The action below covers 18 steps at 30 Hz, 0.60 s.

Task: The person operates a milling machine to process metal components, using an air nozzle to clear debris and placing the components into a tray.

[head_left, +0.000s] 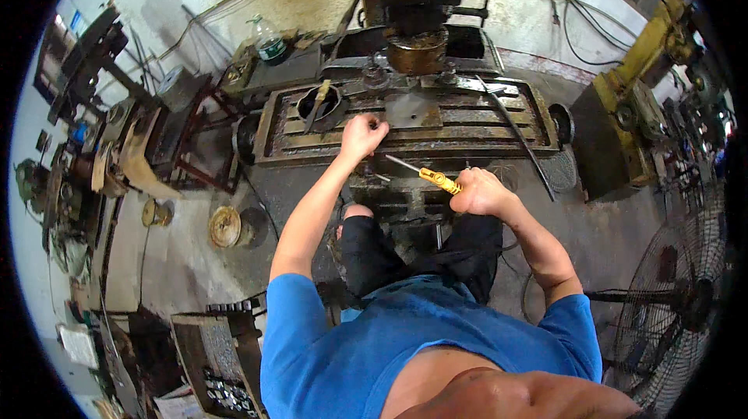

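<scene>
My right hand (pixel 481 191) is closed around a yellow-handled tool (pixel 440 180) with a thin metal shaft. The shaft points left toward my left hand (pixel 363 137). That hand is over the front part of the slotted machine table (pixel 296 150), its fingers curled together. Whatever is between them, if anything, is too small or hidden to name. Left of it a dark round pot (pixel 331 111) stands on the table, with a brush-like stick (pixel 317 103) lying across it. Behind my hands a flat grey metal plate (pixel 411 110) lies under the machine's round brownish head (pixel 417 53).
A long dark bar (pixel 518 139) slants over the table's right front edge. A caged fan (pixel 670 294) stands at the lower right. On the left floor is a round bucket (pixel 226 227). A clear bottle (pixel 267 41) stands behind; yellow machinery (pixel 647 53) is at right.
</scene>
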Motion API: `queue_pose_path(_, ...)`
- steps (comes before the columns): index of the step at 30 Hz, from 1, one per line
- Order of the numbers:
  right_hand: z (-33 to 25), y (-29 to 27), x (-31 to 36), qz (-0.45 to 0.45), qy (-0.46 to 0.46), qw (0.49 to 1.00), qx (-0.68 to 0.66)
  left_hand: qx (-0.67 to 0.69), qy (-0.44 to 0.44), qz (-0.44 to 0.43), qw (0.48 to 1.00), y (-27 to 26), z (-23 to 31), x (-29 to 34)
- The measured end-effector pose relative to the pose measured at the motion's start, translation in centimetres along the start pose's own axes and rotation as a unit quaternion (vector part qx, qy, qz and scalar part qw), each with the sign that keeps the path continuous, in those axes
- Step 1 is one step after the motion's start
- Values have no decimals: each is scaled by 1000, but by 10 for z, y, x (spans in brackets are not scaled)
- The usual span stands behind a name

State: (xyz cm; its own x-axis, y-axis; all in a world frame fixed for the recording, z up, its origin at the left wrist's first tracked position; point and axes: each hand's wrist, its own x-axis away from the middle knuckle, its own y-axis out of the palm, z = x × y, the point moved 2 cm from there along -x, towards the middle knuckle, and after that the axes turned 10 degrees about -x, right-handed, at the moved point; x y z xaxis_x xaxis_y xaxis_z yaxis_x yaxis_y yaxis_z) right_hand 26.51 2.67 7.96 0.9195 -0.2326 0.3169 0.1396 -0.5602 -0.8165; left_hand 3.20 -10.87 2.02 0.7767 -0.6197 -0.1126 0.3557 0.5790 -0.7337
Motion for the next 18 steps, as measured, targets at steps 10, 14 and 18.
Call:
queue_pose_path(10,47,-43,-33,141,71,987,-30,-343,48,43,937,44,40,-69)
queue_pose_path(14,56,-36,-61,153,72,985,-23,-352,112,37,929,30,46,-56)
queue_pose_path(18,51,-43,-65,112,89,989,-49,-322,194,34,926,21,37,-43)
